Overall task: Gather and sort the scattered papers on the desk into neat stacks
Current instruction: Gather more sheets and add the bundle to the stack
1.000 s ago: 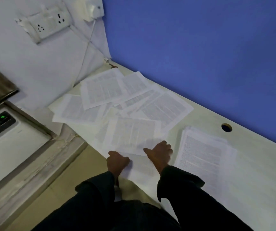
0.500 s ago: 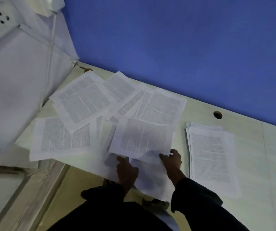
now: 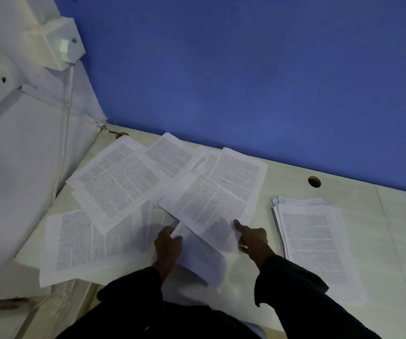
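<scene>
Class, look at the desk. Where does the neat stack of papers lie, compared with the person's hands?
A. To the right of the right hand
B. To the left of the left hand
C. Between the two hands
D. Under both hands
A: the neat stack lies beyond the right hand, below the cable hole.

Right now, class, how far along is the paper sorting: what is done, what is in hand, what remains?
Done: one stack sits gathered on the right of the desk. In hand: the left hand and right hand grip a printed sheet at its near edge. Left: several loose sheets lie overlapping towards the left corner.
</scene>
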Demonstrator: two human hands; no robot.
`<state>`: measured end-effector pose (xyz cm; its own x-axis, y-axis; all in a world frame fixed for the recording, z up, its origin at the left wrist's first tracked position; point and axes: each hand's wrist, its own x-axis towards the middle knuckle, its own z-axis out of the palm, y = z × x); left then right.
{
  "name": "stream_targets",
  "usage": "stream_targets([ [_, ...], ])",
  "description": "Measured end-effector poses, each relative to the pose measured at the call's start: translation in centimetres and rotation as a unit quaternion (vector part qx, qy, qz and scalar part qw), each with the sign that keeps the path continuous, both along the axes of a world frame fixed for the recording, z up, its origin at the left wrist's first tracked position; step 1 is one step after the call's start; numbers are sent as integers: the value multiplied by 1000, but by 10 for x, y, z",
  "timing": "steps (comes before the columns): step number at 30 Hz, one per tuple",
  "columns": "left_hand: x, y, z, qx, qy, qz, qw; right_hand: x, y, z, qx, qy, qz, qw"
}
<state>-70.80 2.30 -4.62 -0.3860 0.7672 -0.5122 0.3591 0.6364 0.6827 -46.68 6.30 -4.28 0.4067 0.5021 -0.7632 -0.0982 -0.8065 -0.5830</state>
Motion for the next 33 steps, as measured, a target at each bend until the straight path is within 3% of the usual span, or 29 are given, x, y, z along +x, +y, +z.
stream_targets([
  [4,2,13,-8,3,22,-25,999,-37,26,11,-4,-38,5,999],
  [7,1,23,-11,1,24,-13,1000,-53,38,27,3,-122,20,992],
  [10,-5,42,-14,3,16,22,1000,-31,61,33,48,-210,125,968],
  [12,-7,55,-8,13,35,27,999,1,82,30,27,-283,217,934],
  [16,-11,69,0,20,40,28,999,49,139,29,-21,-415,409,813],
  [19,-16,74,-1,24,51,20,998,57,187,33,13,-423,462,779],
  [22,-16,88,3,31,52,47,997,39,218,35,97,-440,404,796],
  [24,-8,95,13,27,63,61,996,23,218,36,113,-449,296,836],
  [27,1,103,24,42,76,87,992,-2,191,31,-10,-369,235,899],
  [29,1,112,33,65,100,104,987,-17,172,30,-108,-319,258,905],
  [33,-29,148,24,108,231,59,965,-39,161,28,-103,-242,218,940],
])
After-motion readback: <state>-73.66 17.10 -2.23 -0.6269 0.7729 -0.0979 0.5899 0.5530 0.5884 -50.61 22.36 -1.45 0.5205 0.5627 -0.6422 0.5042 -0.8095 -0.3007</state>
